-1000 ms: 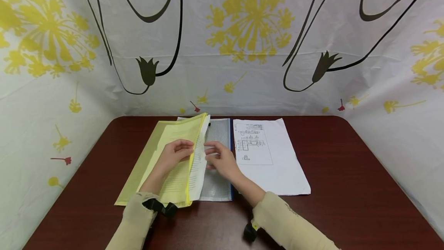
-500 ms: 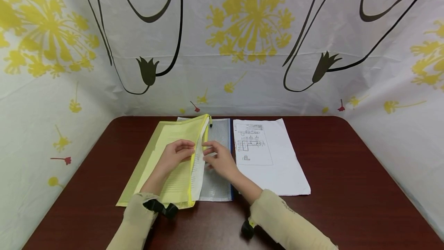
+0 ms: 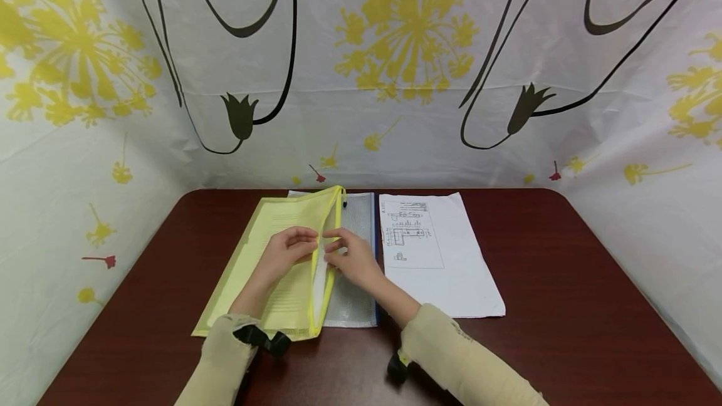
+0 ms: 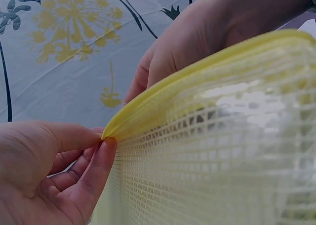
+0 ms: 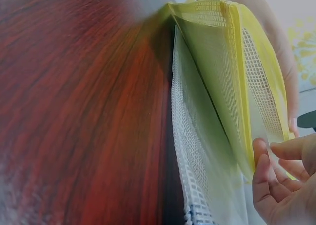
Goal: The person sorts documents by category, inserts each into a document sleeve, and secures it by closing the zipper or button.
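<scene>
A yellow mesh zip pouch [image 3: 282, 306] lies at the left of the table, its zipped side lifted and gaping. My left hand [image 3: 290, 249] pinches the yellow zip edge between thumb and finger, plain in the left wrist view [image 4: 64, 168]. White paper [image 3: 319, 290] stands inside the opening, and printed lines show faintly through the mesh. With thumb and fingertips, my right hand [image 3: 352, 260] pinches the paper's edge at the mouth of the pouch, as the right wrist view shows [image 5: 284, 170]. A dark zip pull [image 3: 345, 204] hangs at the far end.
Partly under the yellow pouch lies a clear grey mesh pouch [image 3: 352, 309] with a blue edge. Right of it rests a white sheet with a technical drawing [image 3: 451, 287]. The dark red table [image 3: 553, 281] meets a patterned cloth [image 3: 417, 143] at the back.
The paper has slid left, deeper into the yellow pouch, and less of it sticks out. My right hand has moved left with it. My left hand stays nearly in place; the pouch shifts slightly right.
</scene>
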`<state>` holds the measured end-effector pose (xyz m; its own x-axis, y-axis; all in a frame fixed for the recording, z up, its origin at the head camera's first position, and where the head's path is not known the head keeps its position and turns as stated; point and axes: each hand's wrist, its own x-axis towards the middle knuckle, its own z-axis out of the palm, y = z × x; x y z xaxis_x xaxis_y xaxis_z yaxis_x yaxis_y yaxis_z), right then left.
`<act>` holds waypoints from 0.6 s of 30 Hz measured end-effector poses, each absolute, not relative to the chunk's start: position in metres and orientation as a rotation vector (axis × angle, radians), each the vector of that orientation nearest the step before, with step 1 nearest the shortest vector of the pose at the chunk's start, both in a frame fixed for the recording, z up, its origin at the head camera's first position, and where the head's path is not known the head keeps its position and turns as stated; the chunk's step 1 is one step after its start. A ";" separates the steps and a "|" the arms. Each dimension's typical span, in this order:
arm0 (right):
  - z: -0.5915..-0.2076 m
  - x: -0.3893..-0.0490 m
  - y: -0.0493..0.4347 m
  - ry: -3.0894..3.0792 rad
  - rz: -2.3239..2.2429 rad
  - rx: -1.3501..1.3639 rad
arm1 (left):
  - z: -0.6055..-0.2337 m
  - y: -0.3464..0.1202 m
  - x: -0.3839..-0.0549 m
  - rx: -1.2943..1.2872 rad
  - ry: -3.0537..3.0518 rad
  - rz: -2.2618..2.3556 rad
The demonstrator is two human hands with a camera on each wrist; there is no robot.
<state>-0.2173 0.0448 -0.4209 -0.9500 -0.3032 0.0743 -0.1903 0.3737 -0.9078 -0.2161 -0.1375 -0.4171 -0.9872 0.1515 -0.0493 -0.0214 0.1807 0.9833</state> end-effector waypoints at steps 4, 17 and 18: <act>-0.422 -0.218 0.043 2.508 -1.643 -0.439 | -0.417 -0.137 -0.215 0.124 2.292 1.933; -0.421 -0.218 0.039 2.471 -1.648 -0.450 | -0.417 -0.134 -0.215 0.113 2.270 1.960; -0.421 -0.218 0.039 2.468 -1.649 -0.450 | -0.417 -0.134 -0.215 0.113 2.269 1.960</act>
<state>-0.2180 0.0392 -0.4209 -0.9455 -0.3218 0.0498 -0.1692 0.3546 -0.9196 -0.2146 -0.1339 -0.4170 -0.9873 0.1483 -0.0574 -0.0352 0.1480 0.9884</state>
